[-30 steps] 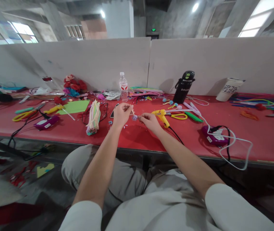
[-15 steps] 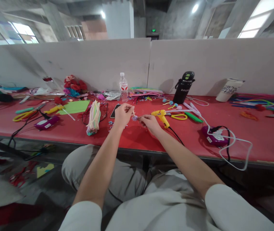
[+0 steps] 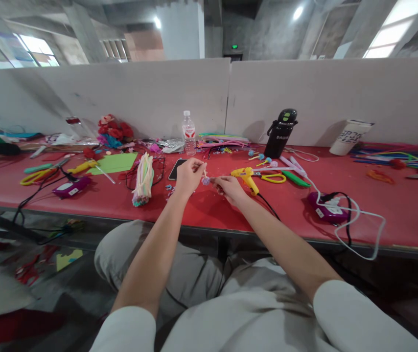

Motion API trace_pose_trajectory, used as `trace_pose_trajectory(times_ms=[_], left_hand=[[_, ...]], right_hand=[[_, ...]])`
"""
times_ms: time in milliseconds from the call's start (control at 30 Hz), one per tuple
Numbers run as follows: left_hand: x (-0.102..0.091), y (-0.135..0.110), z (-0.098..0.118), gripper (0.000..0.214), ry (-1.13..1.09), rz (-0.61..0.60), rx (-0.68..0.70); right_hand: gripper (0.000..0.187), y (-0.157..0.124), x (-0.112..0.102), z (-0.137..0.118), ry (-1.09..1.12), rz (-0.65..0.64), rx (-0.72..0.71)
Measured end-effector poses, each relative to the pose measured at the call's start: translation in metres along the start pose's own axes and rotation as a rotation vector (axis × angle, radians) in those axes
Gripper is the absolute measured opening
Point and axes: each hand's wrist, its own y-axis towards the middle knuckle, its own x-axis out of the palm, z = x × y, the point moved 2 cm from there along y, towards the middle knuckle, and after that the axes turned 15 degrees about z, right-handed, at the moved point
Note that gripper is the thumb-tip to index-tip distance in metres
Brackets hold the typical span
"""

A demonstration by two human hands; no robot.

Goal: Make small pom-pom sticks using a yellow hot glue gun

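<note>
Over the middle of the red table, my left hand [image 3: 190, 173] pinches the pale stem of a small purple pipe-cleaner flower [image 3: 205, 180], whose head hangs downward. At the right side of that head, my right hand [image 3: 229, 188] has thumb and forefinger closed on its edge; the exact contact is too small to see clearly. A yellow glue gun [image 3: 244, 177] lies just right of my right hand, beside yellow-handled scissors [image 3: 273, 178]. Left of my left hand are a dark phone [image 3: 176, 169] and a bundle of pastel pipe-cleaner stems [image 3: 144, 178].
A clear water bottle [image 3: 189, 134] and a black flask [image 3: 281, 134] stand toward the partition [image 3: 139, 98]. Small blue-headed flowers [image 3: 262, 159] lie by the flask. A purple power socket [image 3: 328, 208] with white cable sits at right, another socket [image 3: 72, 187] at left.
My left hand has shifted very slightly right with the flower. The right hand's fingers have eased a touch away from the flower head's middle. Everything else stays put.
</note>
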Motion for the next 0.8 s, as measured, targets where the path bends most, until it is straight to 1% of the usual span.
trace_pose_trajectory(times_ms=[200, 300, 633, 800], left_hand=[[0.0003, -0.0006, -0.0012, 0.020, 0.012, -0.006, 0.018], [0.0002, -0.0006, -0.0013, 0.020, 0.004, -0.006, 0.023], [0.0000, -0.0002, -0.0019, 0.020, 0.006, 0.009, -0.004], [0.0000, -0.0004, -0.0013, 0.021, 0.010, 0.008, -0.001]], right_hand=[[0.013, -0.0020, 0.0005, -0.0023, 0.062, -0.039, 0.082], [0.014, -0.0028, 0.0000, -0.0022, 0.069, -0.051, 0.103], [0.018, -0.0048, 0.0012, 0.0003, 0.060, -0.065, 0.115], [0.014, -0.0038, 0.0011, 0.0011, 0.080, -0.075, 0.124]])
